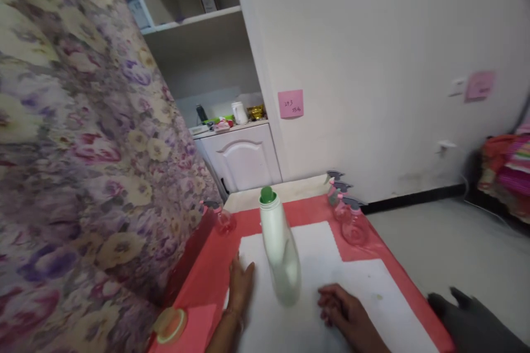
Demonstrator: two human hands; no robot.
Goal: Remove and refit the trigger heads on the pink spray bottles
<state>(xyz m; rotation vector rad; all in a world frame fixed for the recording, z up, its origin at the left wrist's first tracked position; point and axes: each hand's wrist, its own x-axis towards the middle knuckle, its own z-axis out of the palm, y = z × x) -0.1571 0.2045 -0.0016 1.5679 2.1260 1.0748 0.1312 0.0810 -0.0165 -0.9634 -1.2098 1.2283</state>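
Note:
On the white sheet (314,248), between my hands, stands a pale green plastic bottle (278,251) with a moulded handle. Its cap is off and a darker green spout (267,194) shows in its neck. My left hand (241,282) rests at the sheet's left side, thumb and fingers apart, near the bottle but not touching it. To the bottle's right, my right hand (342,309) lies over the sheet with loosely bent fingers. I see nothing in either hand.
Clear pink bottles (355,227) line the table's far right; another (224,221) stands far left. A round, pale-rimmed object (170,324) lies on the red cover (199,292) at front left. A floral curtain (103,165) hangs left; a dark grey shape (472,317) is at lower right.

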